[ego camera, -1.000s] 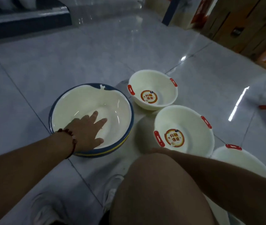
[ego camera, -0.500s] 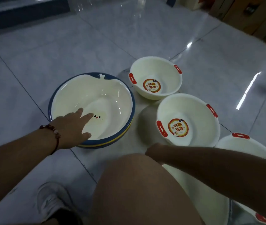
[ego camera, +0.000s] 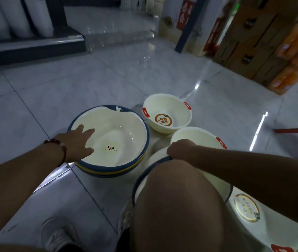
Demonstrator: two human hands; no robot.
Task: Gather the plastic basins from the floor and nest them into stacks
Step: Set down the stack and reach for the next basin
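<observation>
My left hand (ego camera: 76, 142) lies with fingers straight and spread against the inner wall of the blue-rimmed stack (ego camera: 112, 142), at about nine o'clock on its rim, holding nothing, only steadying. My right hand (ego camera: 179, 149) is curled over the far edge of a blue-rimmed basin (ego camera: 144, 177), grasping it near twelve o'clock; most of that basin is hidden behind my knee (ego camera: 179, 206), so I cannot tell whether it is off the floor.

I judge the step to be bringing this basin across to the stack at ten o'clock from it. To do it well I would lift it clear of the knee first, keep it level, then withdraw the left fingers from the bowl before it drops in (otherwise they get trapped).

Two red-handled basins sit further out: the small basin (ego camera: 168, 115) at one o'clock from the stack, the middle basin (ego camera: 197, 136) just behind my right hand. Another labelled basin (ego camera: 264, 226) lies at four o'clock, on the tiled floor (ego camera: 72, 88).
</observation>
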